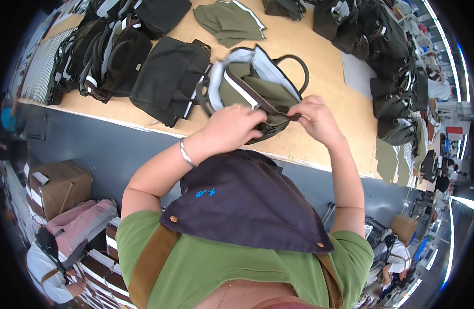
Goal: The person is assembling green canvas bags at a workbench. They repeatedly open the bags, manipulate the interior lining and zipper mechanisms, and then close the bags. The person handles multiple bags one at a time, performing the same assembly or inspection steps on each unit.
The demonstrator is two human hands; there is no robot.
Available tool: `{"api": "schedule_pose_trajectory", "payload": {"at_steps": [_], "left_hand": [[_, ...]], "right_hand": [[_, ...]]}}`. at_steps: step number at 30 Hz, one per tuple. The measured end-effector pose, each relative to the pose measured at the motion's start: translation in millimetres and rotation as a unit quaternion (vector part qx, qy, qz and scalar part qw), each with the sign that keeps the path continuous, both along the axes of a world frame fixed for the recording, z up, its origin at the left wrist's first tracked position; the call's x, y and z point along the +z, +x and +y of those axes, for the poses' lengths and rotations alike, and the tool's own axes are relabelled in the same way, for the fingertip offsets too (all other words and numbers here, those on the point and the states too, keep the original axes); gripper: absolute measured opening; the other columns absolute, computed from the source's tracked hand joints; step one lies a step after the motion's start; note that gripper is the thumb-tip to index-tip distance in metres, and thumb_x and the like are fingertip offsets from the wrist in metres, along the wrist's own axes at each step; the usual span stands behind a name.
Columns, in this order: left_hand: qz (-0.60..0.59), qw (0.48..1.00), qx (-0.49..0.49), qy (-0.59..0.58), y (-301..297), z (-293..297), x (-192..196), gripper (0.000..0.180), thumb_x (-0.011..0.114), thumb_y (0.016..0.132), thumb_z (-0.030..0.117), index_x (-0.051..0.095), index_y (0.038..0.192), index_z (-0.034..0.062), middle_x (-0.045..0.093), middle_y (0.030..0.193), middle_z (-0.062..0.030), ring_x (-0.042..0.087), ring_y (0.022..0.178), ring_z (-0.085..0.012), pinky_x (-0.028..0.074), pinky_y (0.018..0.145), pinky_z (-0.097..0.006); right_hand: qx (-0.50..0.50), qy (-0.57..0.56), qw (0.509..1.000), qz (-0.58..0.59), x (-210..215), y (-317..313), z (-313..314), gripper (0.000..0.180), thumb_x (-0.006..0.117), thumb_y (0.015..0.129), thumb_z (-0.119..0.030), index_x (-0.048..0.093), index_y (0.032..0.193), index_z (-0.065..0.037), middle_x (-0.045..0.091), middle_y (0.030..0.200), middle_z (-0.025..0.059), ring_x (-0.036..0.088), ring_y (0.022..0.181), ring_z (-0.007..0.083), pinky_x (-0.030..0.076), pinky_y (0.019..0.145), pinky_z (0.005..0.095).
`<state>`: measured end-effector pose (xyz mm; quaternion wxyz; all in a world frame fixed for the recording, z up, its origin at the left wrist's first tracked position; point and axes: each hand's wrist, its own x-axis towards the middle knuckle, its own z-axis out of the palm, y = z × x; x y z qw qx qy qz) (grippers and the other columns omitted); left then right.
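Note:
An olive-green handbag [270, 92] with a pale lining, dark trim and dark loop handles stands with its mouth open at the table's near edge. My left hand [234, 125] lies on its near left side, fingers curled over the rim beside a white-edged dark strip [242, 90]. Part of those fingers is slightly blurred. Thumb and fingers of my right hand [314, 116] pinch the dark trim at the bag's near right corner. What lies under both palms is hidden.
Black bags [167, 74] lie in a pile on the table's left, by stacked flat panels [44, 69]. An olive fabric piece [229, 23] sits at the back. More dark bags [394, 95] line the right edge. A cardboard box [62, 188] and co-workers are behind.

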<state>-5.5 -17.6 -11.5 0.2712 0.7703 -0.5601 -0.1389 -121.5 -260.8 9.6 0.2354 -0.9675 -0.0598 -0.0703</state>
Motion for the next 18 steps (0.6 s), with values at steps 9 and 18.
{"api": "schedule_pose_trajectory", "payload": {"at_steps": [9, 18], "left_hand": [[-0.04, 0.986, -0.066, 0.145, 34.3, -60.6, -10.2, 0.029, 0.073, 0.075, 0.012, 0.057, 0.099, 0.0081, 0.06, 0.101, -0.0071, 0.057, 0.105, -0.0249, 0.036, 0.098, -0.043], [-0.005, 0.981, -0.116, 0.158, 54.2, -68.4, -30.3, 0.029, 0.07, 0.069, 0.013, 0.056, 0.095, 0.012, 0.063, 0.089, -0.0061, 0.061, 0.097, -0.0259, 0.032, 0.089, -0.042]], "right_hand": [[-0.152, 0.07, 0.979, -0.116, -1.4, -17.3, 41.4, 0.025, 0.064, 0.07, 0.007, 0.066, 0.089, -0.008, 0.063, 0.085, 0.0087, 0.061, 0.085, 0.0259, 0.048, 0.084, 0.0369], [-0.203, 0.24, 0.949, -0.014, -48.2, -7.3, 93.8, 0.016, 0.066, 0.075, 0.003, 0.058, 0.087, -0.003, 0.059, 0.088, 0.0123, 0.065, 0.078, 0.0294, 0.052, 0.067, 0.0384]]}}
